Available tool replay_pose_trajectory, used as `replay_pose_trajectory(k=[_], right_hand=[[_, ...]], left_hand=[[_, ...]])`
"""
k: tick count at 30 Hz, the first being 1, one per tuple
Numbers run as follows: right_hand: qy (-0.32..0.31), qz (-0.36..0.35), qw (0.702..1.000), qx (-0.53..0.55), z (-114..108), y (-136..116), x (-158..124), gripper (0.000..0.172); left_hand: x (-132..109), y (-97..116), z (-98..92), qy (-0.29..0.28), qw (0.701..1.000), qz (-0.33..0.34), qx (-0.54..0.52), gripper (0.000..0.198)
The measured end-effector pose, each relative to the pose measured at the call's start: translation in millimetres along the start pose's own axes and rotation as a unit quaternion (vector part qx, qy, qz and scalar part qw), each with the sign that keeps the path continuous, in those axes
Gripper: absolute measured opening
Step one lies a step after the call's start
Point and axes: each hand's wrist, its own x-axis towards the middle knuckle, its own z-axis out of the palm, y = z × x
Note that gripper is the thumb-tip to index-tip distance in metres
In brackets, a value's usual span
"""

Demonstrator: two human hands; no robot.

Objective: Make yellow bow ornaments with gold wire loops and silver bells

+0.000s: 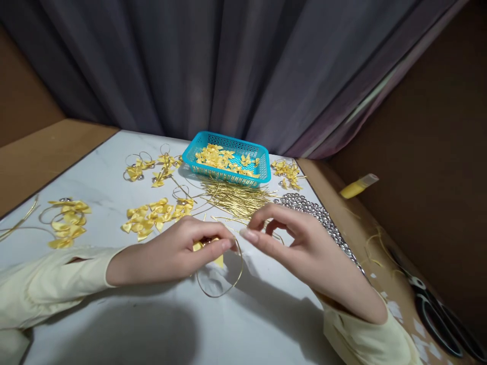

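Note:
My left hand (pixel 186 247) is closed, thumb against fingers, on a yellow ribbon bow (pixel 219 261) that shows partly beneath it. From its fingertips a thin gold cord (pixel 240 274) curves down in a wide loop over the white tabletop. Close by on the right, my right hand (pixel 300 235) is bent with thumb and index fingertip pinched together. Whether a cord end sits in that pinch is too small to tell. Beyond both hands lies a pile of cut gold cords (pixel 239 198).
A blue basket (pixel 228 176) holds yellow bows. More bows (pixel 148 218) lie left, some with cord loops. Silver beads (pixel 315 210) spread along the right edge. Black-handled scissors (pixel 429 309) and a yellow-filled tube (pixel 358 186) lie at right, near paper scraps. A curtain (pixel 213 66) hangs behind.

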Motion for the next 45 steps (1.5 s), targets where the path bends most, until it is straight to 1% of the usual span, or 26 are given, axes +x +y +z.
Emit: replay_pose_trajectory(k=[2, 5, 7, 9, 12, 18, 23, 27, 30, 33, 35, 37, 39, 41, 43, 45], right_hand=[[-0.023, -0.008, 0.999, -0.040, 2, -3, -5, 0.013], [-0.068, -0.013, 0.995, -0.078, 9, 0, -8, 0.011], [-0.101, -0.021, 0.990, -0.093, 13, 3, -8, 0.014], [-0.121, -0.035, 0.987, -0.101, 15, 5, -8, 0.017], [-0.106, -0.038, 0.987, -0.112, 14, 4, -8, 0.018], [-0.049, 0.008, 0.987, -0.150, 9, 1, -7, 0.021], [-0.028, 0.053, 0.981, -0.187, 1, 0, -6, 0.023], [-0.008, 0.065, 0.979, -0.191, -7, 1, -6, 0.025], [-0.032, 0.068, 0.985, -0.153, -9, 4, -4, 0.022], [-0.089, 0.088, 0.989, -0.077, -8, 7, 0, 0.019], [-0.124, 0.098, 0.987, -0.023, -8, 9, 4, 0.020], [-0.145, 0.097, 0.985, 0.016, -7, 10, 6, 0.022], [-0.158, 0.096, 0.982, 0.045, -7, 10, 7, 0.022], [-0.172, 0.098, 0.977, 0.073, -6, 10, 7, 0.021], [-0.187, 0.096, 0.973, 0.098, -6, 11, 6, 0.020], [-0.197, 0.091, 0.970, 0.110, -5, 11, 5, 0.020]], left_hand=[[0, 0, 1.7, 0.002, 0.999, 0.020, 0.025, 0.020], [-1, 0, 4.2, 0.008, 0.996, 0.065, 0.056, 0.018], [-1, 0, 4.9, 0.007, 0.992, 0.094, 0.087, 0.018], [-2, -1, 4.6, 0.001, 0.985, 0.120, 0.126, 0.021], [-3, -3, 3.3, -0.008, 0.975, 0.141, 0.169, 0.023], [-2, -7, 0.5, 0.004, 0.967, 0.145, 0.208, 0.025], [0, -7, -3.7, 0.025, 0.964, 0.120, 0.234, 0.026], [1, -6, -7.2, 0.037, 0.965, 0.093, 0.243, 0.027], [1, -7, -8.2, 0.031, 0.968, 0.068, 0.239, 0.029], [2, -7, -8.8, 0.008, 0.978, 0.032, 0.205, 0.028], [3, -6, -9.7, -0.003, 0.987, 0.010, 0.159, 0.025], [5, -4, -11.2, -0.015, 0.995, -0.023, 0.094, 0.023], [7, -1, -12.9, -0.038, 0.997, -0.063, 0.006, 0.020], [9, 1, -14.3, -0.075, 0.987, -0.097, -0.100, 0.017], [10, 2, -14.8, -0.108, 0.968, -0.115, -0.197, 0.013], [10, 2, -14.1, -0.122, 0.951, -0.128, -0.255, 0.015]])
